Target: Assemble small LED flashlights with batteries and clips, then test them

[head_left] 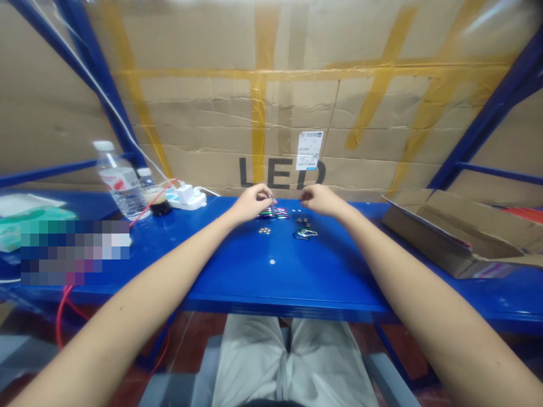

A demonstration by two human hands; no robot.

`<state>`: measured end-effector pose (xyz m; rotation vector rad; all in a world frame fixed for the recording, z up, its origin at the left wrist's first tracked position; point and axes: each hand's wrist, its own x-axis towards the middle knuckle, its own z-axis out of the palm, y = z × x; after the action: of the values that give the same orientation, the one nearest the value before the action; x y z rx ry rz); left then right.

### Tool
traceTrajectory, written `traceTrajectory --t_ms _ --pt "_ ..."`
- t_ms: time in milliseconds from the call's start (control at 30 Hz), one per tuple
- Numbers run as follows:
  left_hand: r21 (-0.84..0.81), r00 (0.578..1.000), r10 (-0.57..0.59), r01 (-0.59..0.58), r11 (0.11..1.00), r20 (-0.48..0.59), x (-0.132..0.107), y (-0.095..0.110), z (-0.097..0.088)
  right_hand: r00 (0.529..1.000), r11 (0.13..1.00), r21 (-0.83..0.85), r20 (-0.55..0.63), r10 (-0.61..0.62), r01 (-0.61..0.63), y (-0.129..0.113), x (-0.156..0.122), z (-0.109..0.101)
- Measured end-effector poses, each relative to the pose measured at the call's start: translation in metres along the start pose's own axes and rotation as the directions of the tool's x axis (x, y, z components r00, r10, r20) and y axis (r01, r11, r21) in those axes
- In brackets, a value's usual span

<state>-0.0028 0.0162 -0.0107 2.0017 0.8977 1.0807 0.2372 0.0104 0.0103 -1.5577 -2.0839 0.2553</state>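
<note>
The left hand (pixel 255 203) pinches a slim piece (pixel 273 205) by the coloured rods (pixel 282 213), the right hand (pixel 317 199) curls narrow (whether holding anything, I cannot tell), with clips (pixel 306 233) on the bench (pixel 314 277) seemingly kept within reach.

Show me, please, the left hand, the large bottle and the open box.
Left hand (pixel 253 201): head view, back of the hand.
Large bottle (pixel 121 182): head view, middle of its body.
Open box (pixel 424 238): head view, outer side wall.

bright | glare on cardboard (pixel 316 107), upper right | soft blur | edges stretched | pixelated patch (pixel 74 254) left
</note>
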Motion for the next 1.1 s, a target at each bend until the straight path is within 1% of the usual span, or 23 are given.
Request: traceTrajectory --t_ms 33,67,167,233,367,433,467,567,633,700,800,900,967,1100 --pt "-0.071 1.000 -0.028 0.028 0.997 -0.001 0.000 0.001 0.001 0.998 0.999 -0.051 0.053 0.018 -0.015 0.005 0.000 -0.003" --pt "-0.136 0.999 -0.055 0.054 0.989 0.000 -0.001 0.002 0.003 0.995 0.996 -0.090 0.096 0.008 0.001 0.008 0.000 -0.004" --pt "-0.274 0.994 -0.110 0.111 0.955 0.021 -0.003 0.004 0.007 0.976 0.988 -0.126 0.208 -0.063 0.091 0.013 -0.001 -0.001" --pt "-0.325 0.993 -0.116 0.122 0.938 0.038 -0.005 0.005 0.010 0.963 0.983 -0.125 0.249 -0.102 0.137 0.012 -0.002 0.005" --pt "-0.366 0.991 -0.125 0.135 0.921 0.052 -0.005 0.004 0.013 0.950 0.984 -0.116 0.298 -0.095 0.135 0.007 -0.004 0.014" --pt "-0.352 0.989 -0.137 0.145 0.925 0.046 -0.005 0.004 0.013 0.957 0.987 -0.083 0.268 -0.112 0.138 0.004 -0.005 0.015" --pt "-0.331 0.989 -0.139 0.144 0.933 0.041 -0.005 0.003 0.013 0.965 0.989 -0.044 0.229 -0.128 0.141 0.001 -0.005 0.014" --pt "-0.205 0.995 -0.098 0.103 0.973 0.033 -0.004 0.002 0.012 0.986 0.975 0.156 0.033 -0.164 0.157 -0.008 -0.007 0.011" --pt "-0.116 0.998 -0.047 0.051 0.992 0.032 -0.003 -0.001 0.010 0.980 0.943 0.271 -0.103 -0.172 0.194 -0.014 -0.007 0.010" --pt "-0.068 1.000 -0.005 0.007 0.998 0.027 -0.002 -0.004 0.009 0.964 0.916 0.320 -0.187 -0.190 0.242 -0.019 -0.008 0.012" --pt "-0.051 0.999 0.024 -0.023 0.998 0.030 -0.002 -0.006 0.008 0.950 0.897 0.330 -0.202 -0.238 0.295 -0.023 -0.009 0.016" --pt "-0.026 0.996 0.030 -0.028 0.999 0.081 -0.004 -0.003 0.008 0.942 0.881 0.346 -0.205 -0.265 0.323 -0.024 -0.009 0.019" --pt "0.031 0.994 0.054 -0.057 0.998 0.098 -0.005 0.001 0.008 0.936 0.869 0.361 -0.226 -0.269 0.337 -0.024 -0.010 0.021" --pt "0.162 0.988 0.141 -0.148 0.976 0.054 -0.007 0.007 0.008 0.934 0.853 0.392 -0.232 -0.271 0.345 -0.025 -0.010 0.023"
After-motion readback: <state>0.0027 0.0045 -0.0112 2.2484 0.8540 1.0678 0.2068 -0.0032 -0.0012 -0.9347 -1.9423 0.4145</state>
